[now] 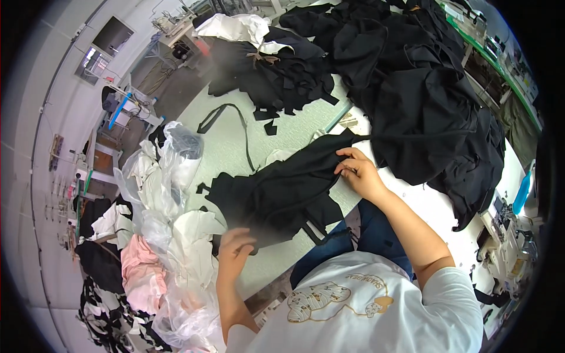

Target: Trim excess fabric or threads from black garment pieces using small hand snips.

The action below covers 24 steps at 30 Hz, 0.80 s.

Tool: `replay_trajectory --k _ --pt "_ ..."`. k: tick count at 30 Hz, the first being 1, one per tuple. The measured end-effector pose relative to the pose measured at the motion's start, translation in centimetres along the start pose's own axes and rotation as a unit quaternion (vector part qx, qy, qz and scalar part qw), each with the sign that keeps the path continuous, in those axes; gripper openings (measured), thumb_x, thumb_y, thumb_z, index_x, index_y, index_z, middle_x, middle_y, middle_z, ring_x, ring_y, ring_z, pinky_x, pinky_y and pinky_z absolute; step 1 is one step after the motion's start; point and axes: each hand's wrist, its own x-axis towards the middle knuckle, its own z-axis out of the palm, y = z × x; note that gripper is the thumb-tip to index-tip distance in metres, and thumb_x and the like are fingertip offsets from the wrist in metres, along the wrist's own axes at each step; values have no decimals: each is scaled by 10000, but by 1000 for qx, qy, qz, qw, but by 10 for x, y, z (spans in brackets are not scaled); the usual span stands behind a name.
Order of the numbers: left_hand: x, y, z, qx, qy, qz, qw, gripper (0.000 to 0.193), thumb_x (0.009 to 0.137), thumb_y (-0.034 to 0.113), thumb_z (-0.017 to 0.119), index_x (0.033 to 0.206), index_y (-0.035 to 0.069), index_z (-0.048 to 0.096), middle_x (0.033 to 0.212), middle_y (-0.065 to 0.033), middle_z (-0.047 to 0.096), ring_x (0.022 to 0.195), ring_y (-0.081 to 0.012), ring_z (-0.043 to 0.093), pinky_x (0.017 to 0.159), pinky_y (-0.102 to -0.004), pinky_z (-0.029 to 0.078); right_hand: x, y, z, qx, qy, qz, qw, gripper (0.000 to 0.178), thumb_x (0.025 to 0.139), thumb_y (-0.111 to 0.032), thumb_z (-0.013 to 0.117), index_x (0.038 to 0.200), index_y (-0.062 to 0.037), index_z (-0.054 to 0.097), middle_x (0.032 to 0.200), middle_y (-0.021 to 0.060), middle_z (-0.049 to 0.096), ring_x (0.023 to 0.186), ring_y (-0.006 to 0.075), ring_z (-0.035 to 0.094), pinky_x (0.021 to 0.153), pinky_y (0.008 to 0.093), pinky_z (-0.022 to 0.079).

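A black cloth piece (288, 188) with cut, notched edges lies spread over the pale green table in front of me. At its upper right edge my right hand (360, 175) is closed, thumb and fingers pinching the cloth. My left hand (234, 250) is at its lower left edge, fingers stretched over the cloth and thumb apart; haze blurs the fingertips. Narrow black strips (318, 230) stick out on the side nearest me. A thin black strip (241, 117) curves over the table beyond the piece.
A large heap of black cloth (412, 94) fills the far right. Stacked black cut pieces (276, 70), with white cloth (235, 28) on top, lie at the far side. Clear plastic bags (168, 194) and pink cloth (141, 273) crowd the left. Sewing machines (503, 235) stand at right.
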Motion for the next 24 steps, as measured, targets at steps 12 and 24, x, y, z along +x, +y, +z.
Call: replay_trajectory --k 12,24 --pt "53 40 48 158 -59 70 983 282 713 114 772 963 58 653 1056 -74 616 1014 -284 583 873 -381 458 -11 -20 11 -3 66 -40 997 210 765 141 611 935 28 663 965 129 608 872 275 649 768 344 522" --pt "109 69 -31 -21 337 89 937 128 956 88 596 1004 -16 653 965 -59 652 895 -135 598 842 -263 467 35 -81 20 43 108 -112 987 213 787 110 633 950 -19 678 883 89 552 760 235 574 669 304 465"
